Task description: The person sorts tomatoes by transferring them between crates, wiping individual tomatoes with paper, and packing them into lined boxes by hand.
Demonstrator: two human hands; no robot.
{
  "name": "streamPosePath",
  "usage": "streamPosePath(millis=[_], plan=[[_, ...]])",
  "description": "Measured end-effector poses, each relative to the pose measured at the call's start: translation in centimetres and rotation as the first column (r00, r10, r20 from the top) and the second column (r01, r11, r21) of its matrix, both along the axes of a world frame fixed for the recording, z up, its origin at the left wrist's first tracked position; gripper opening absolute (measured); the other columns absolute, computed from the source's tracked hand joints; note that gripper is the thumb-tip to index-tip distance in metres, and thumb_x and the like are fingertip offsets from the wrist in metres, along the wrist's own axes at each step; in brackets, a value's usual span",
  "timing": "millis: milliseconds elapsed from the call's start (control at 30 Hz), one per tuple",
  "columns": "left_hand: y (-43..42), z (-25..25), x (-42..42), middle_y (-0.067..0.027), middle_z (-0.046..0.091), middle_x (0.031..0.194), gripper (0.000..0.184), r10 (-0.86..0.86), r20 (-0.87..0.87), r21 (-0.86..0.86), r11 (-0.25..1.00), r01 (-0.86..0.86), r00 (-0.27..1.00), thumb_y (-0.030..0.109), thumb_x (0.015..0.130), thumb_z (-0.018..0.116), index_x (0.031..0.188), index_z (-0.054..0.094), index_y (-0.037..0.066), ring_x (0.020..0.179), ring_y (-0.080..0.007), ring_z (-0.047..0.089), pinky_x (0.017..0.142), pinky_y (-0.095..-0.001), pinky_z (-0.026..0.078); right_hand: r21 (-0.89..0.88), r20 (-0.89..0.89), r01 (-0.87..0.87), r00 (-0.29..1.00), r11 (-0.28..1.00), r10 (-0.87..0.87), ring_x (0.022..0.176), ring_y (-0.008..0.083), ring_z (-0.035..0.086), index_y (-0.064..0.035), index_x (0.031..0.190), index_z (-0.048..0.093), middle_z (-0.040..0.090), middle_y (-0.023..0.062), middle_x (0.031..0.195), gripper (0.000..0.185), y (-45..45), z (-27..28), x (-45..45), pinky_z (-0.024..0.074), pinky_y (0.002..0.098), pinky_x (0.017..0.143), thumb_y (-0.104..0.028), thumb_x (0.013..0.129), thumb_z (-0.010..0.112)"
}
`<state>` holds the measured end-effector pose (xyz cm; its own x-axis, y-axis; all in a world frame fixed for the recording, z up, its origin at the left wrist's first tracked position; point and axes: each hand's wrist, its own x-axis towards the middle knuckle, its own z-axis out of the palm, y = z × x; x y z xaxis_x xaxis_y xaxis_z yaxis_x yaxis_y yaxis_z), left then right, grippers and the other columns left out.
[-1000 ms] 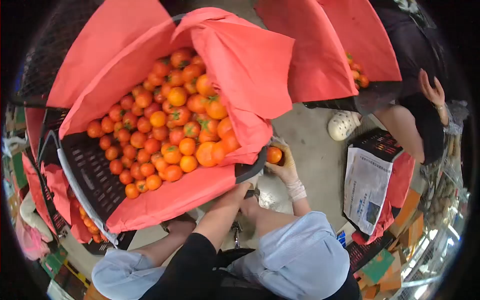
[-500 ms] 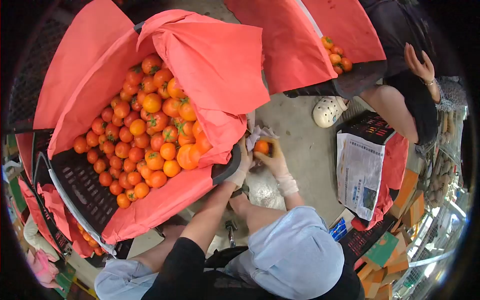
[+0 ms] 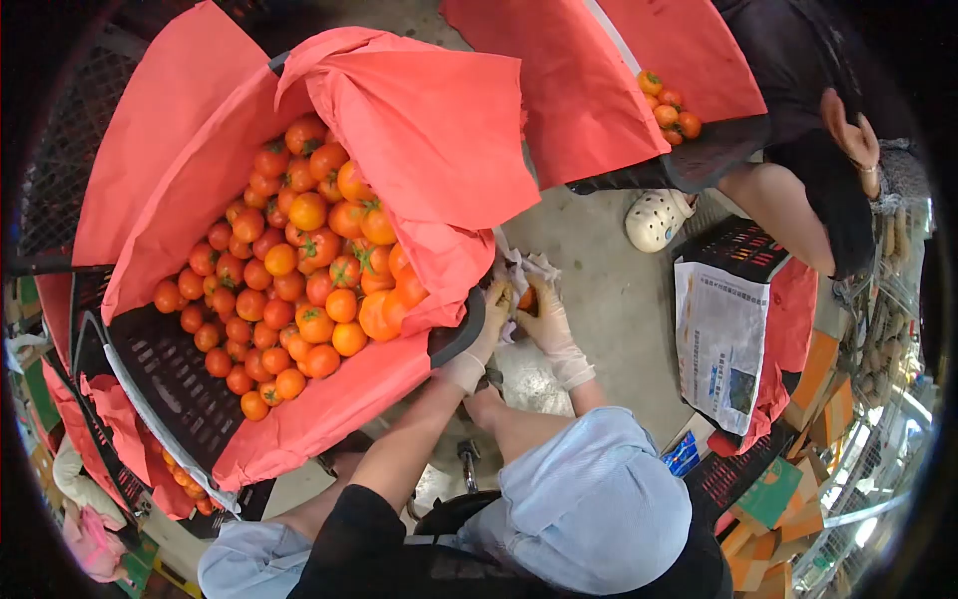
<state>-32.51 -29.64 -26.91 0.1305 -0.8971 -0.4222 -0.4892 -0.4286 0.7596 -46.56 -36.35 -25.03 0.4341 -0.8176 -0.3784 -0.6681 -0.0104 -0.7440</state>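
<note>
A black crate (image 3: 180, 374) lined with red paper (image 3: 439, 110) holds several orange-red tomatoes (image 3: 281, 260). Right of its corner, my gloved right hand (image 3: 546, 324) has its fingers wrapped round a tomato (image 3: 526, 299), which is partly hidden. My gloved left hand (image 3: 489, 324) is close against it, its fingers closed at a crumpled pale cloth (image 3: 529, 266) that hangs around the tomato. Both hands are low, above the floor, between the crate and my knees.
Another red-lined crate (image 3: 714, 160) with several tomatoes is at the upper right, beside a seated person's leg (image 3: 778, 210) and a pale clog (image 3: 656, 220). A crate with a printed sheet (image 3: 717, 344) lies on the right. Cardboard pieces (image 3: 813, 384) lie beyond it.
My left hand has come out from behind the crate's corner to meet my right hand. The tomato is now mostly covered by fingers and cloth. The view has shifted right.
</note>
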Motion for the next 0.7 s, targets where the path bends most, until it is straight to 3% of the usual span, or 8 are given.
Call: streamPosePath(millis=[67,167,233,267,367,433,567,700], plan=[[0.3,-3.0,-0.4,-0.0216,0.060,0.105,0.034,0.370,-0.438,-0.068,0.895,-0.441,0.819,0.005,0.086,0.056,0.120,0.059,0.005,0.078,-0.0336,0.060,0.069,-0.0354,0.050,-0.156,-0.014,-0.100,0.995,0.983,0.099,0.101,0.0296,0.061,-0.0062,0.132,0.050,0.057,0.0187,0.114,0.071,-0.8,0.1,-0.2,0.0506,0.0351,0.087,-0.007,0.067,0.079],[0.4,-5.5,-0.6,-0.0213,0.059,0.105,0.031,0.314,-0.282,-0.109,0.928,-0.355,0.907,0.004,0.082,0.060,0.113,0.061,0.005,0.085,-0.0346,0.058,0.073,-0.0367,0.049,-0.066,-0.072,-0.129,0.990,0.989,0.124,0.096,0.0230,0.063,-0.0033,0.127,0.054,0.064,0.0129,0.105,0.063,-1.3,2.2,-0.2,0.0500,0.0357,0.089,-0.012,0.070,0.081],[0.3,-6.7,-0.7,-0.0210,0.057,0.106,0.027,0.253,-0.112,-0.132,0.955,-0.267,0.961,0.003,0.079,0.064,0.106,0.062,0.004,0.091,-0.0357,0.056,0.078,-0.0379,0.048,0.409,0.165,-0.112,0.985,0.906,0.048,0.096,0.0216,0.063,-0.0024,0.124,0.057,0.065,0.0108,0.107,0.056,-1.1,3.3,-1.5,0.0512,0.0324,0.084,-0.024,0.077,0.079],[0.3,-7.2,-0.9,-0.0209,0.056,0.106,0.026,0.218,-0.026,-0.139,0.966,-0.220,0.976,0.003,0.077,0.065,0.102,0.063,0.004,0.094,-0.0363,0.055,0.080,-0.0385,0.047,0.406,0.163,-0.112,0.985,0.907,0.049,0.096,0.0216,0.063,-0.0024,0.124,0.057,0.065,0.0108,0.107,0.056,-1.0,3.8,-1.9,0.0512,0.0324,0.084,-0.024,0.077,0.079],[0.4,-3.7,-0.9,-0.0205,0.054,0.105,0.024,0.435,-0.286,0.017,0.893,-0.449,0.854,0.002,0.075,0.067,0.099,0.061,0.003,0.100,-0.0375,0.052,0.084,-0.0414,0.046,0.560,0.178,0.002,0.976,0.828,-0.123,0.083,0.0167,0.064,-0.0018,0.117,0.061,0.067,0.0090,0.100,0.049,-0.9,5.2,-2.5,0.0502,0.0253,0.068,-0.037,0.084,0.072],[0.5,-4.0,-0.6,-0.0208,0.054,0.104,0.022,0.388,-0.184,-0.083,0.909,-0.408,0.903,0.004,0.076,0.067,0.098,0.061,0.004,0.098,-0.0389,0.053,0.082,-0.0429,0.046,0.891,0.156,0.108,0.839,0.441,-0.522,0.066,0.0117,0.062,-0.0022,0.108,0.063,0.067,0.0073,0.086,0.048,-2.0,4.7,-2.3,0.0421,0.0208,0.052,-0.046,0.088,0.066],[0.5,-4.1,-0.1,-0.0218,0.056,0.101,0.022,0.212,0.100,-0.154,0.969,-0.195,0.972,0.007,0.079,0.068,0.101,0.062,0.005,0.094,-0.0433,0.055,0.079,-0.0475,0.046,0.758,-0.254,0.416,0.897,0.502,-0.360,0.052,0.0141,0.059,-0.0025,0.101,0.064,0.066,0.0076,0.072,0.059,-1.9,1.9,-2.5,0.0400,0.0219,0.044,-0.059,0.085,0.064],[0.5,-3.0,-0.1,-0.0222,0.058,0.098,0.021,0.306,0.020,-0.158,0.941,-0.300,0.952,0.011,0.083,0.065,0.103,0.063,0.006,0.092,-0.0442,0.057,0.080,-0.0500,0.046,0.627,-0.438,0.454,0.878,0.633,-0.196,0.062,0.0144,0.065,-0.0028,0.109,0.065,0.068,0.0070,0.074,0.061,-2.1,3.5,-4.5,0.0440,0.0276,0.047,-0.059,0.084,0.064]])
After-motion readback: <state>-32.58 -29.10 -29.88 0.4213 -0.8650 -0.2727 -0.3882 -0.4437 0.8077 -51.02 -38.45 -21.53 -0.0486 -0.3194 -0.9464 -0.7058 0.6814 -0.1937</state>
